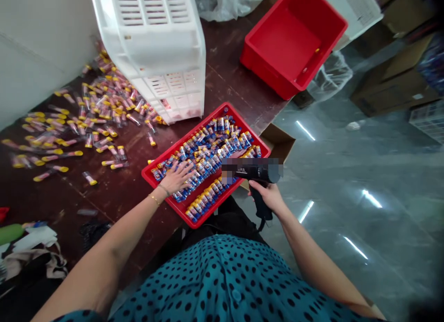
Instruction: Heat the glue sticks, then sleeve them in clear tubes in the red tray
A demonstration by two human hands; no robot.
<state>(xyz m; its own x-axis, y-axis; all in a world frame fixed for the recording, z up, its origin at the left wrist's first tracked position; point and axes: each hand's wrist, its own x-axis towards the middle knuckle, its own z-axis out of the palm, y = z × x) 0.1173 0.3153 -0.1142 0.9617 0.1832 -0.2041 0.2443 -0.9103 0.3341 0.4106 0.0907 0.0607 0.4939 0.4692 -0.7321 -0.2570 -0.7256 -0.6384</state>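
A red tray (203, 218) holds many small yellow-capped tubes (207, 167) with blue labels, some in neat rows and others in a loose heap. My left hand (178, 178) lies flat on the tubes at the tray's left part, fingers spread. In my right hand (272, 196) is a black hair dryer (255, 170), gripped by its handle over the tray's right end. Its nozzle points left across the tubes. Blurred blocks cover part of the dryer's barrel and nozzle.
Loose pink tubes with yellow caps (104, 105) are scattered on the brown table (138, 211). A white slotted crate (156, 45) stands behind the tray. An empty-looking red bin (294, 40) sits back right. A cardboard box (279, 144) is below the table edge.
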